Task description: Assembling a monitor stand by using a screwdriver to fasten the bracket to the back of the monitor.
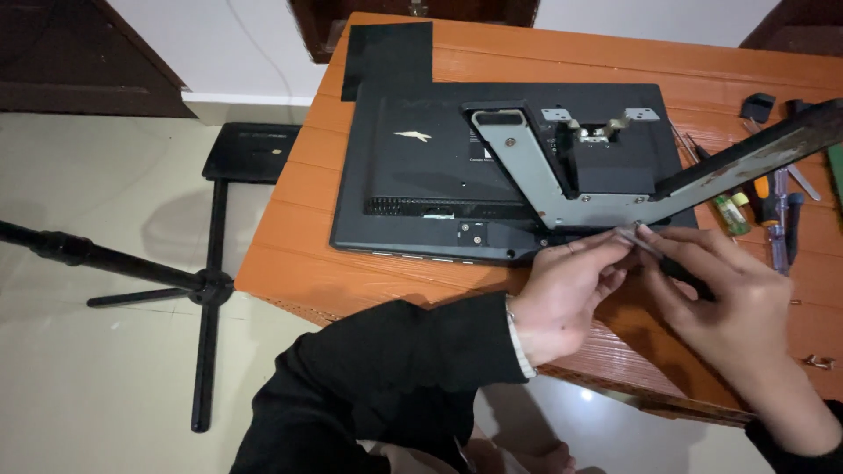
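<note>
2 hands meet at the near edge of the black flat monitor [421,175], which lies face down on the orange wooden table [299,263]. Its grey metal stand bracket [536,171] runs away from them. The left hand [562,303] pinches the thin metal screwdriver shaft [639,241]; the right hand [724,303] closes on its handle, equally near.

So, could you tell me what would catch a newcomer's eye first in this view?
Most striking is the flat black monitor lying face down on the orange wooden table, with a grey metal stand bracket on its back. At its near edge, the left hand and right hand meet around a thin metal tool tip. Screwdrivers lie scattered at the table's right.
</note>
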